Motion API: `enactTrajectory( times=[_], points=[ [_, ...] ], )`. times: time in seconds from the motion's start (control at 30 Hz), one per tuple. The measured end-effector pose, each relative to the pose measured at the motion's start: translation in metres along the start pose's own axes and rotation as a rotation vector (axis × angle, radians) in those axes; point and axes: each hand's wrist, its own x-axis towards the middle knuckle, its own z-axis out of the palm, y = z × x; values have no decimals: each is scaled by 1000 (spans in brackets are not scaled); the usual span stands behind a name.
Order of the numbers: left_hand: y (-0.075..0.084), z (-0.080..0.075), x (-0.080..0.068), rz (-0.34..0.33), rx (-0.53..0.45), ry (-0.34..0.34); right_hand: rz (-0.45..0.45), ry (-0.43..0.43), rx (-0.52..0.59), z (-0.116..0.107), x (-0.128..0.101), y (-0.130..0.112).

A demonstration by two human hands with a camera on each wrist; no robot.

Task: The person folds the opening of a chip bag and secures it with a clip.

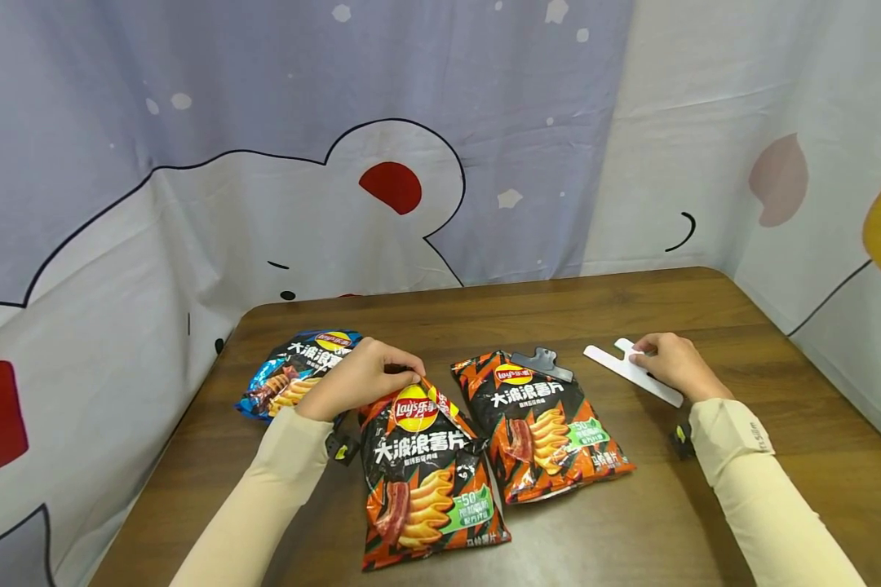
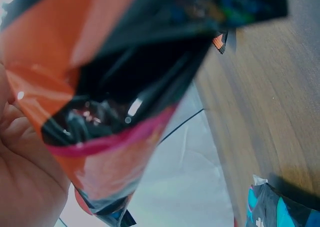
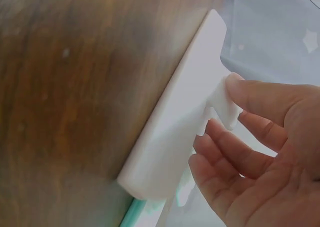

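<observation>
We see left hand [image 1: 360, 379] pinching front chip bag [image 1: 420, 473], right hand [image 1: 679, 367] gripping white clip [image 1: 627, 372]; bag top could unfold if left pinch slips.

1. Desk [image 1: 499, 318]: smooth, streaky wood grain with a soft sheen toward its front edge.
2. Front bag [image 1: 426, 481], nearest the desk's front edge: thin, glossy plastic film, crinkled at the top.
3. Middle bag [image 1: 546, 432], farther from that edge: similar shiny film, lightly creased.
4. Blue bag [image 1: 286, 375], near the desk's left edge: glossy, wrinkled film.
5. White clip [image 1: 631, 374], toward the right edge: smooth, plastic-looking, low shine.
6. Grey clip [image 1: 542, 367]: smooth; plastic or metal, unclear.
7. Curtain [image 1: 264, 81], beyond the back edge: matt printed cloth.
8. Sleeves [image 1: 253, 497]: matt cloth.
</observation>
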Motion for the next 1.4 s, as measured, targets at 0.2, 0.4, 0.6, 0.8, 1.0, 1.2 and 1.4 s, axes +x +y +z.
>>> enactTrajectory(
  times=[0.2,0.4,0.6,0.8,1.0,1.2,1.4],
  points=[
    [-1,1,0,2,2,5,-28,6,9,0,-1,-1],
    [-1,1,0,1,7,8,-21,-7,26,-2,-1,1],
    [-1,1,0,-1,12,8,-7,-31,58,-4,-1,2],
    [-1,1,0,-5,6,6,-19,-62,27,-5,-1,3],
    [-1,1,0,-3,12,8,-41,-81,13,-6,-1,2],
    [-2,1,1,24,21,13,-48,-84,5,-5,-1,3],
    [-1,1,1,30,15,13,-45,-80,9,-6,-2,0]
  ],
)
